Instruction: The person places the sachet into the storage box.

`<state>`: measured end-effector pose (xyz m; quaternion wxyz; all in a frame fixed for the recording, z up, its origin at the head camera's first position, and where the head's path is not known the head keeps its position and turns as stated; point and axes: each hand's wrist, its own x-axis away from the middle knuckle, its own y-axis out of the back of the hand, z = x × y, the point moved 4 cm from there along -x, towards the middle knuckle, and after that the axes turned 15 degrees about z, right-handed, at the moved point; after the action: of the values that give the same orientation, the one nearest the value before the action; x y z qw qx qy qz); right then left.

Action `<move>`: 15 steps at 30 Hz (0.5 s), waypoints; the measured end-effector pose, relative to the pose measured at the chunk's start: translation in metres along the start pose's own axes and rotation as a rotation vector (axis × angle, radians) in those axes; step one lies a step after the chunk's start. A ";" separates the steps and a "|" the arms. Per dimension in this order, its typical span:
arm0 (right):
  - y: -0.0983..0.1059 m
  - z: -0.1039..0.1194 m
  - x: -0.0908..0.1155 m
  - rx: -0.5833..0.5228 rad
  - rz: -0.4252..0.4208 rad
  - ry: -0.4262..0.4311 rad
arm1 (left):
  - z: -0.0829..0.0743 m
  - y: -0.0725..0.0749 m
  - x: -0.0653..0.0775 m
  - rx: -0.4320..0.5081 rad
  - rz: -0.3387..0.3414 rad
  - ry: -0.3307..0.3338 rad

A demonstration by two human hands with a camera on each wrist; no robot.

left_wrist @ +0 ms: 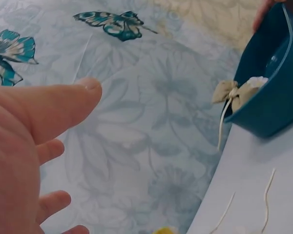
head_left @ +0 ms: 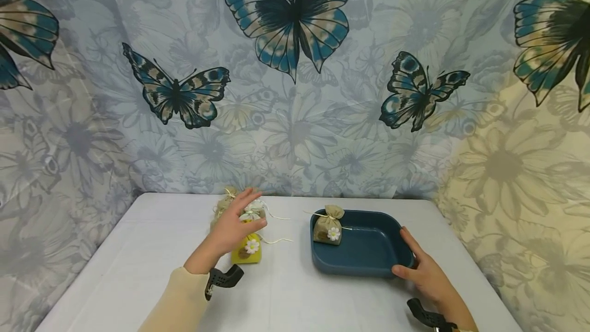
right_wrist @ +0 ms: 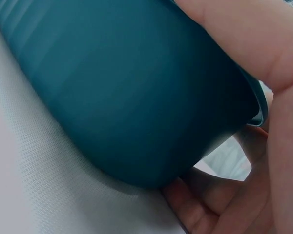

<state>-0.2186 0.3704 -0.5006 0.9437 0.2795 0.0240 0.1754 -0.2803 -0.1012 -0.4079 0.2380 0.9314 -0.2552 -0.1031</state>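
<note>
My left hand [head_left: 232,227], fingers extended and thumb apart, hovers over a small group of drawstring pouches with nothing in its grasp. Below it is a yellow pouch [head_left: 247,256] with a white flower; a whitish pouch [head_left: 257,211] and a beige pouch [head_left: 223,205] show partly behind the hand. A deep blue rectangular dish [head_left: 364,271] stands on the right, and my right hand [head_left: 427,274] grips its right end, thumb at the near corner. Inside the dish, against its left end, a beige flowered pouch [head_left: 326,228] stands upright. In the left wrist view, the thumb [left_wrist: 63,105] points toward the dish.
A white-covered table [head_left: 286,296] carries everything. Loose pouch strings [head_left: 278,241] trail over the cloth between the pouches and the dish. Behind the table hangs a butterfly-patterned fabric [head_left: 295,158], which also runs along both sides.
</note>
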 end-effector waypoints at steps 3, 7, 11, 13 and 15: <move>0.000 -0.001 0.001 0.003 -0.004 0.002 | 0.008 0.006 0.006 -0.002 0.008 0.020; 0.000 -0.001 0.001 0.005 -0.004 -0.002 | 0.019 0.011 0.016 0.046 0.026 0.023; 0.000 -0.001 0.001 -0.014 0.000 0.007 | 0.033 0.012 0.027 0.173 0.064 0.023; -0.001 -0.001 0.001 -0.020 0.001 0.012 | 0.041 0.012 0.032 0.219 0.084 0.031; -0.001 -0.001 0.001 -0.021 0.002 0.013 | 0.048 0.011 0.036 0.236 0.096 0.037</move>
<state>-0.2176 0.3710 -0.5017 0.9462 0.2683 0.0281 0.1786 -0.2698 -0.1474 -0.4464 0.1363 0.9414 -0.3055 -0.0435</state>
